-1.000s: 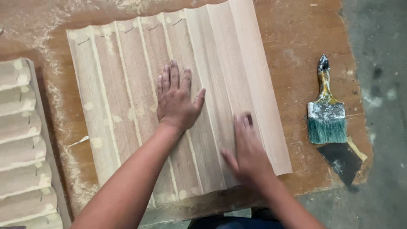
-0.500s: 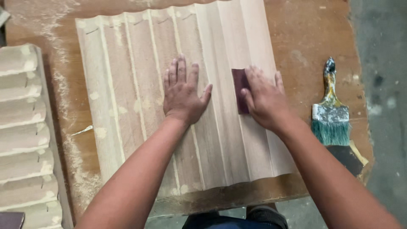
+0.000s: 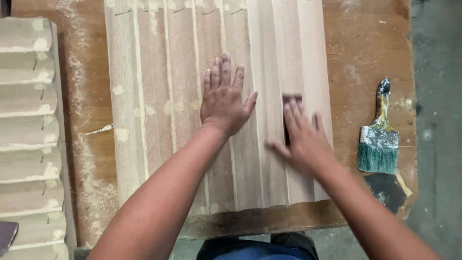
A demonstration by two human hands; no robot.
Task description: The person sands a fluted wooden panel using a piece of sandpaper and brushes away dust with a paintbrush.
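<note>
1. A small dark sanding block (image 3: 290,103) lies on the fluted wooden panel (image 3: 163,86), on one of its right-hand ribs, mostly hidden under fingers.
2. The right hand (image 3: 302,139) presses down on the block, fingers spread over it and thumb out to the left; it is blurred.
3. The left hand (image 3: 225,98) lies flat and open on the middle of the panel, fingers together, holding nothing.
4. The panel lies on a dusty workbench (image 3: 370,53), its near edge just short of the bench's front edge.
5. To the right, well apart from the panel, lie a green-bristled paintbrush (image 3: 378,137) and a dark sandpaper scrap (image 3: 386,191) at the bench corner; bare bench lies between.
6. Another ribbed panel (image 3: 29,135) lies at the left, with sawdust (image 3: 89,188) between.
</note>
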